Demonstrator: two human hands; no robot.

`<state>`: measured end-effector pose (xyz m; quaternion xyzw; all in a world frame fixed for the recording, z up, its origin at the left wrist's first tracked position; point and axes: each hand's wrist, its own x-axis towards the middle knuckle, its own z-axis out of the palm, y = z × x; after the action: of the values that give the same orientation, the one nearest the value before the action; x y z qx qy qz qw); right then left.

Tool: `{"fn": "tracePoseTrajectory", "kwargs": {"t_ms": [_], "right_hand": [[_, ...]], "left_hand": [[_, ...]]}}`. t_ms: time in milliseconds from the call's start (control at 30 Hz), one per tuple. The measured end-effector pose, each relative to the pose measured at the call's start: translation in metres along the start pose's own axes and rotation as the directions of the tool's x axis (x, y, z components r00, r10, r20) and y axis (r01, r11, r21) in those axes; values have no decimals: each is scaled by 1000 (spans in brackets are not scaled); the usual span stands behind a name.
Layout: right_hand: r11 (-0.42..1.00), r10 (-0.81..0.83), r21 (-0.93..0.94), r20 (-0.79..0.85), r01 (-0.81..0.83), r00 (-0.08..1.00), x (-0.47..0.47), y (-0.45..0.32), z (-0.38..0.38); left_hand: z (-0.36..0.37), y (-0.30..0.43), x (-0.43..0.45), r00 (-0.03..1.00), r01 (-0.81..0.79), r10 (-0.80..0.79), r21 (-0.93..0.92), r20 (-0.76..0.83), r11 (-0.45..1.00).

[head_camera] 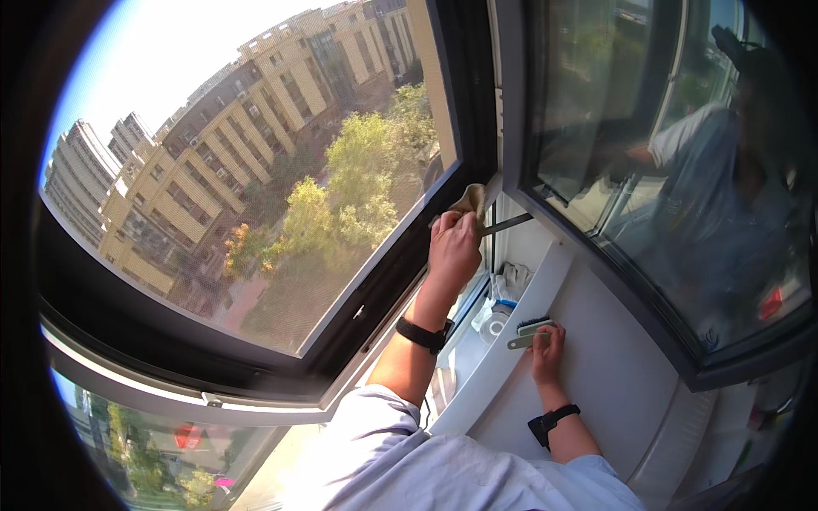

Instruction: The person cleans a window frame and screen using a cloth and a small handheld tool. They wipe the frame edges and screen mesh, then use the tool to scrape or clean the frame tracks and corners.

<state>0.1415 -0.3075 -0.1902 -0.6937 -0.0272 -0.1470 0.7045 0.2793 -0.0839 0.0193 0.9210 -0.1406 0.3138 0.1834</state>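
Note:
My left hand (455, 249) pinches a beige cloth (471, 199) against the lower corner of the dark window frame (470, 144), on its hinge side. Just beside those fingers, a thin metal stay bar (508, 224) runs across to the opened glass sash (639, 303). Lower down, my right hand (547, 351) grips a small brush (529, 335) with a pale green handle and dark bristles facing up. It is held over the edge of a white panel (613, 364). My fingers partly cover the brush handle.
A fine insect screen (275, 211) fills the window opening, with buildings and trees beyond. On the ledge lie white gloves (513, 278) and a roll of clear tape (492, 326). The swung-in sash occupies the right side, reflecting a person.

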Motion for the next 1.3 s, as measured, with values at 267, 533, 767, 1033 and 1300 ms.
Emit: {"fn": "tracePoseTrajectory", "kwargs": {"t_ms": [267, 533, 767, 1033, 1300], "right_hand": [[999, 36, 15, 31, -37, 999, 0, 7, -3], [1000, 30, -6, 48, -29, 998, -1, 5, -3], [998, -12, -64, 31, 14, 999, 2, 7, -2], [998, -25, -53, 14, 26, 1000, 2, 7, -1], [998, -24, -61, 21, 25, 999, 2, 10, -1]], "left_hand": [[32, 3, 40, 962, 104, -116, 58, 249, 993], [51, 0, 51, 960, 129, -134, 36, 247, 991], [24, 3, 43, 935, 77, -158, 255, 318, 964], [12, 10, 18, 967, 34, -99, 267, 233, 963], [-14, 2, 11, 948, 294, -299, 62, 110, 954]]}}
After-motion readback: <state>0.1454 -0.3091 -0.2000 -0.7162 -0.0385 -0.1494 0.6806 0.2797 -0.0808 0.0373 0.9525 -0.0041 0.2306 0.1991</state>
